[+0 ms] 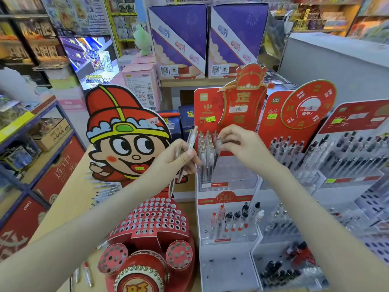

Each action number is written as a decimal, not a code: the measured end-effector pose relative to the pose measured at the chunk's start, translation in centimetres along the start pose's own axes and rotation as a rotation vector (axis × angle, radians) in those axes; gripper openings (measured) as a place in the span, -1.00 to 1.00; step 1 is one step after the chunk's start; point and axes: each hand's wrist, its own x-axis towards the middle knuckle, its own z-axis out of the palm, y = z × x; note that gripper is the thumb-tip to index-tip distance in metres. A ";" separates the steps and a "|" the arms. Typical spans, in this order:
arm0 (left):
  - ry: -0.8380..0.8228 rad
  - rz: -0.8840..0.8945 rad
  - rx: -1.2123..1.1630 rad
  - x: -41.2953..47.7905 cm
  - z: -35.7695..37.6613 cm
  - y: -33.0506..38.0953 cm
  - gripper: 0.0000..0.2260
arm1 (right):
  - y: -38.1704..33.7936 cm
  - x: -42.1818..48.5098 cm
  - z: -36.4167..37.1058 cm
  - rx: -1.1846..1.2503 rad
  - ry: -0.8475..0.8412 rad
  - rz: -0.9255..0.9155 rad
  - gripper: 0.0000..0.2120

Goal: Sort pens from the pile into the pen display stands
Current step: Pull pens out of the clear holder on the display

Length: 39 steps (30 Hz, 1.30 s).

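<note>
The right hand pinches a clear pen near its top between thumb and fingertips, tip pointing down into the upper tier of the red display stand, just beside the row of clear pens standing there already. The left hand grips a few spare pens in curled fingers just left of that tier, their points hanging over the cartoon stand with its many holes. The pile lies on the wooden table well to the left, partly hidden by the cartoon figure.

The row is packed close and the free slot is hidden from view, so the pen may miss it, lean on its neighbours or tip them askew. The spare pens look loosely bunched, one hanging lower; it could slip out and drop, and their raised ends sit near enough to brush the row
</note>
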 end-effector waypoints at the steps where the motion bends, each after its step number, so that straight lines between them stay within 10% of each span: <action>1: 0.004 -0.004 -0.013 0.0 0.0 -0.1 -0.83 | -0.1 0.0 0.2 -0.008 -0.010 -0.001 -0.83; 11: 0.036 0.028 0.014 -0.5 0.0 0.2 -0.90 | -0.2 0.2 1.4 -0.231 0.018 0.048 -0.81; 16: 0.016 0.017 0.077 -0.8 0.4 0.4 -0.91 | -2.1 -1.9 1.2 -0.146 0.318 -0.064 -0.77; 24: -0.185 0.010 0.100 -0.5 2.0 1.1 -0.93 | -4.6 -4.3 1.5 0.145 0.126 -0.079 -0.90; 30: -0.015 -0.054 0.200 -0.8 1.1 0.9 -0.86 | -2.4 -4.2 -1.5 0.321 0.518 -0.120 -0.81; 39: 0.097 -0.133 -0.006 -0.2 0.8 0.2 -0.69 | 1.2 -3.1 0.8 -0.088 0.106 -0.086 -0.92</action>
